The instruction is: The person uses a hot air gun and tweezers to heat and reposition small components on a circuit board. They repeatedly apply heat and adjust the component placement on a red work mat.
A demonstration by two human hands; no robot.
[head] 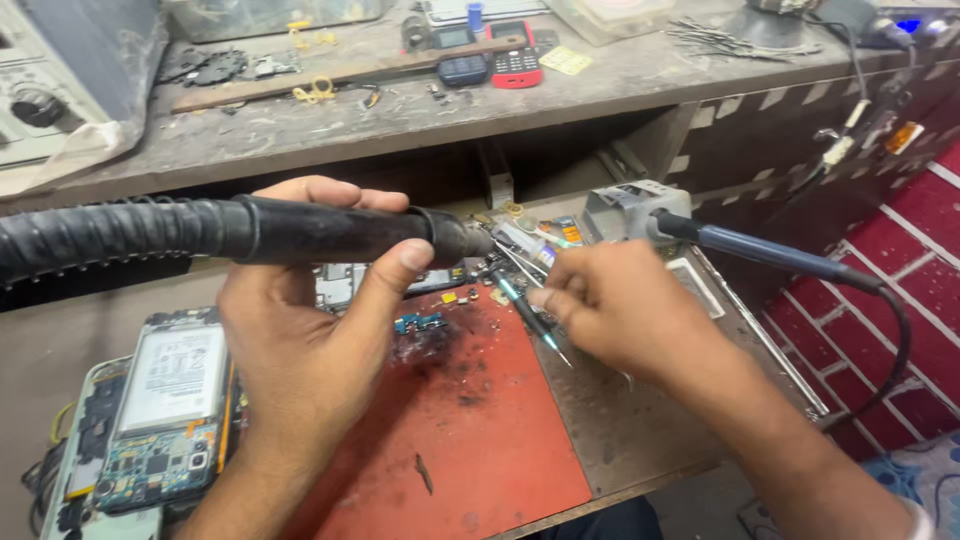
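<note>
The ribbed black hose [100,238] of the black hot-air wand [330,230] runs off the left edge, so where it ends is unseen. The wand's metal tip [478,240] is half lost among small parts too tiny to identify. The right hand [620,315] covers the grip of the thin tweezers [520,265]; what their points touch can't be made out. The opened phone with a white battery [170,410] overlaps a second white phone frame [85,450], cut off at the bottom edge. The grey machine [40,90] top-left is cropped.
</note>
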